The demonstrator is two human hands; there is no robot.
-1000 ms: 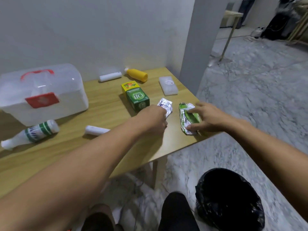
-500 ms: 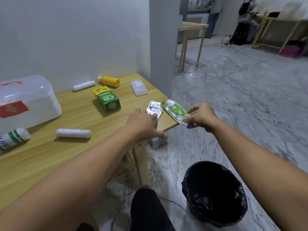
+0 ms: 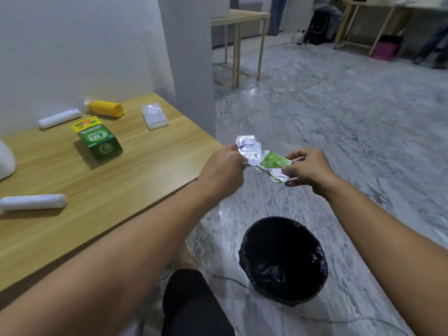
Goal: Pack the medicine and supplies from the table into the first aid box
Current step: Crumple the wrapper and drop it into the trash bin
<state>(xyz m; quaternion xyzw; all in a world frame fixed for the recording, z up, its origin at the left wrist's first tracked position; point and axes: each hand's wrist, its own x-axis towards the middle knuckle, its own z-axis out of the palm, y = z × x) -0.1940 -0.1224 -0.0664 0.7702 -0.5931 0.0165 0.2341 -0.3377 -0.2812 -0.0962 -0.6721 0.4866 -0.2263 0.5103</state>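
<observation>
My left hand (image 3: 224, 169) pinches a silver blister strip with blue print (image 3: 247, 149), held in the air just off the table's right corner. My right hand (image 3: 308, 169) grips a silver and green blister strip (image 3: 274, 166) beside it; the two strips overlap. Both hang over the floor, above the black bin. Only a white edge of the first aid box (image 3: 5, 161) shows at the far left of the wooden table (image 3: 135, 166).
On the table lie a green medicine carton (image 3: 101, 141), a yellow bottle (image 3: 105, 108), a clear flat case (image 3: 154, 115) and two white rolls (image 3: 59, 118) (image 3: 34, 202). A black-lined bin (image 3: 282, 260) stands on the marble floor below my hands. A grey pillar (image 3: 186, 57) rises behind the table.
Both hands lifted the two blister strips off the table's right edge and brought them together over the floor. My view swung right, so the box has almost left the frame.
</observation>
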